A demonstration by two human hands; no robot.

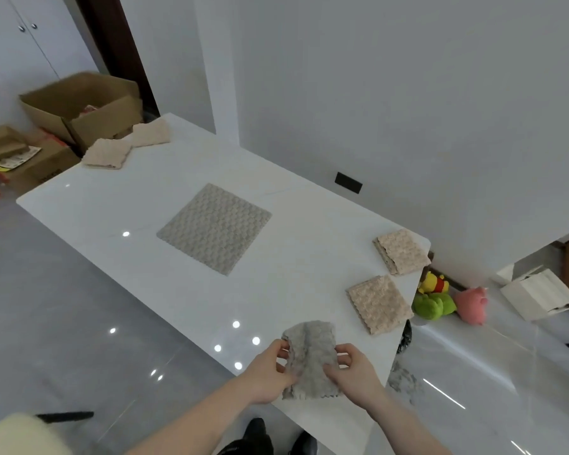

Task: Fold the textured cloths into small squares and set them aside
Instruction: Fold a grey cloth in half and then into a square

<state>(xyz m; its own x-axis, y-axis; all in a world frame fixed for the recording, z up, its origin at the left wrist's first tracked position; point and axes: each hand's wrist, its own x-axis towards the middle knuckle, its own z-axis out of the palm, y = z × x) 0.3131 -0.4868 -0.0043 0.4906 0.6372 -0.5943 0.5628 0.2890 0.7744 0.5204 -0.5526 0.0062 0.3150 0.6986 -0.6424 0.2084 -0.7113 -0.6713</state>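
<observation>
A folded grey textured cloth [311, 356] is held over the near corner of the white table [119, 205]. My left hand [266, 372] pinches its left edge and my right hand [350, 369] pinches its right edge. A larger grey cloth [215, 228] lies spread flat in the middle of the table. Two beige folded squares [378, 303] [401, 251] lie near the right edge. At the far end lie two more beige folded cloths [107, 152] [151, 133].
Open cardboard boxes [79, 106] stand on the floor beyond the table's far left corner. Plush toys [434, 297] and a white box [536, 292] sit on the floor to the right. A black wall socket [348, 182] is on the wall.
</observation>
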